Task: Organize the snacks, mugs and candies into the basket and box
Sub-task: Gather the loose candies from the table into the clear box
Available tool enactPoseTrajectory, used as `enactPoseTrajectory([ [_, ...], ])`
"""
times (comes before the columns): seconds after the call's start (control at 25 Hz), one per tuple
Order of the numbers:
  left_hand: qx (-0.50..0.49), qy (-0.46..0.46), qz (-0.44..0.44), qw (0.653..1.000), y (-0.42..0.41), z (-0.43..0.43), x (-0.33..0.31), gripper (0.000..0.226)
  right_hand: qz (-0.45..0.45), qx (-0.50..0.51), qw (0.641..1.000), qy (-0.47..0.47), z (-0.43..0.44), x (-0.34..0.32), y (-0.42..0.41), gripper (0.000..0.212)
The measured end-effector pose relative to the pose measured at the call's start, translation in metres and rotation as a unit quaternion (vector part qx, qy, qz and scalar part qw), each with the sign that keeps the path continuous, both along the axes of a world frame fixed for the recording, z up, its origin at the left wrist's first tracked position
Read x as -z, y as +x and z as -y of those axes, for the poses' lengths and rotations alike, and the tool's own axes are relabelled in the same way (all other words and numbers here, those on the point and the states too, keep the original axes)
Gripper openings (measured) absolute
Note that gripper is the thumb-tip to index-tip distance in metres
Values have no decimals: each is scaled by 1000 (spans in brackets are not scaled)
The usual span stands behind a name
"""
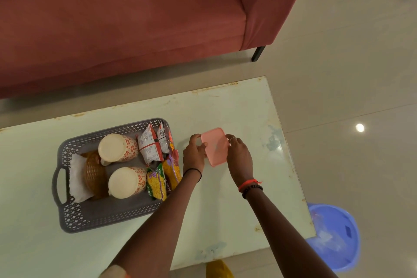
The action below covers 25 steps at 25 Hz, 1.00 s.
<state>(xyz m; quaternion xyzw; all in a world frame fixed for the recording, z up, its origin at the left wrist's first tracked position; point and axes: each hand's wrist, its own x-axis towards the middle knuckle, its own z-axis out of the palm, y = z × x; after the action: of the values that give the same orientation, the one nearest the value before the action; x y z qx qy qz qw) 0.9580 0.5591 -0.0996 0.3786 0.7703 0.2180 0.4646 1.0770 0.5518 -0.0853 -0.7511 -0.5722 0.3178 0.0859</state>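
Observation:
A grey perforated basket (94,216) sits on the pale table (237,106). Inside it two floral mugs (118,148) (127,181) lie on their sides. Beside them are red-and-white snack packets (151,145), yellow snack packets (158,184), a small brown woven basket (93,172) and a white cloth (76,178). To the basket's right is a small pink box (215,146) with its lid on. My left hand (194,152) grips its left edge and my right hand (239,156) grips its right edge.
A red sofa (126,22) runs along the far side of the table, with a black leg (258,53) on the tiled floor. A blue plastic bin (336,235) stands by the table's right front corner. A yellow object (217,268) shows at the table's near edge.

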Motion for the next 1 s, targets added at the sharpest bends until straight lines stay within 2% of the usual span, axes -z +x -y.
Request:
enactPoseTrajectory([
  [0.04, 12, -3, -10, 1000, 0, -1, -2, 30, -10, 11, 1000, -12, -2, -1, 1, 44],
  [0.12, 77, 19, -103, 991, 1, -2, -8, 42, -46, 57, 996, -50, -6, -1, 5, 40],
  [0.2, 219, 87, -224, 946, 3, -1, -15, 52, -69, 84, 992, -71, -8, -3, 8, 36],
  [0.24, 284, 101, -239, 923, 5, 2, -17, 55, -72, 85, 991, -74, -9, -4, 8, 34],
  [0.32, 351, 56, -234, 905, 10, 12, -18, 68, -78, 85, 991, -72, -10, -6, 8, 33],
  [0.44, 349, -8, -242, 905, 15, 20, -16, 77, -88, 91, 989, -72, -10, -6, 7, 33],
  [0.56, 348, -6, -272, 897, 21, 17, -18, 72, -91, 95, 989, -71, -10, -5, 7, 33],
  [0.84, 319, -28, -281, 905, 26, 12, -24, 54, -112, 107, 983, -100, -28, 1, 10, 26],
  [1.0, 301, -54, -271, 912, 31, 4, -29, 54, -130, 42, 984, -114, -61, 1, 2, 30],
])
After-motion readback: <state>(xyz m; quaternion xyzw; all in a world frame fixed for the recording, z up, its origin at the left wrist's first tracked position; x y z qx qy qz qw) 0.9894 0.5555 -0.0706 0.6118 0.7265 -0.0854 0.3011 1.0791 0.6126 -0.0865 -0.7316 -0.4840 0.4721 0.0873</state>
